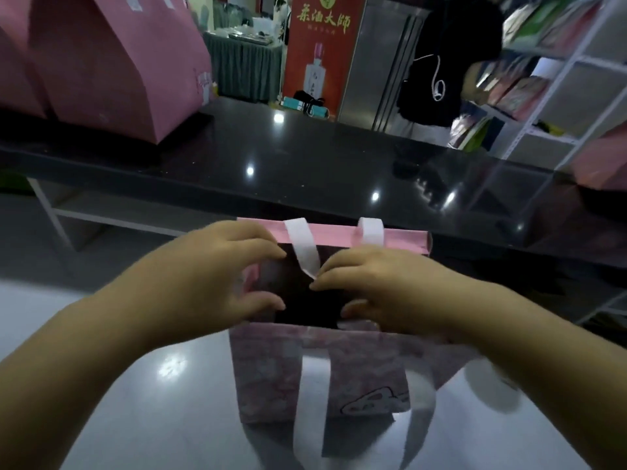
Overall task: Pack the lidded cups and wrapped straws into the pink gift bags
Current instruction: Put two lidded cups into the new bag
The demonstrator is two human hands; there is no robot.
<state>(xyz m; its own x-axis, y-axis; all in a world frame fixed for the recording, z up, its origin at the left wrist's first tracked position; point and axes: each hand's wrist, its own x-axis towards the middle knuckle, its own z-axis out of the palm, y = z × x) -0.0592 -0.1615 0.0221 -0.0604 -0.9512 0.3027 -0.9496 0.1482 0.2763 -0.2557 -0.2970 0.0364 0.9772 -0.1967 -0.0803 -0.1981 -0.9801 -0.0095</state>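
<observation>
A pink gift bag (319, 374) with white handles stands on the grey table right in front of me, its mouth spread wide and dark inside. My left hand (217, 276) grips the bag's left rim, fingers curled over the edge. My right hand (383, 290) is at the right side of the mouth, fingertips pinching the far white handle (305, 252) while its thumb rests at the near rim. No cup or straw shows; the bag's inside is too dark to make out.
A raised black counter (305, 157) runs across behind the bag. Large pink bags (112, 62) stand on it at the far left. White shelving (556, 96) with packages fills the right side, and a person in black stands beyond the counter.
</observation>
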